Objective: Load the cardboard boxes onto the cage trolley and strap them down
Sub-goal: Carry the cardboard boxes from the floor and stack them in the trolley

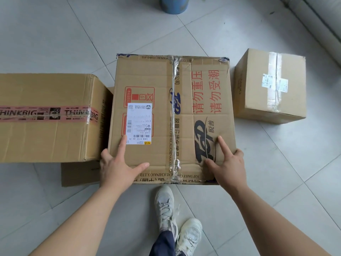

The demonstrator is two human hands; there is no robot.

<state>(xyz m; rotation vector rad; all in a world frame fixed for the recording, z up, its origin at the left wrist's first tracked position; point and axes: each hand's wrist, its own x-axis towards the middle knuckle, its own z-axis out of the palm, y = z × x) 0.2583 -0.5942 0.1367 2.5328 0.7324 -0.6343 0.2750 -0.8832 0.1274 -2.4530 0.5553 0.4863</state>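
Note:
A large cardboard box with red and black print, a white shipping label and a taped centre seam stands on the tiled floor in front of me. My left hand grips its near left corner, thumb and forefinger flat on the top, the other fingers over the side. My right hand grips the near right corner the same way. No cage trolley or strap is in view.
A long box with pink THINKBIG tape lies to the left, touching the large box, and a flat box sits under it. A smaller taped box stands apart on the right. A blue pot is beyond. My shoes are near the box.

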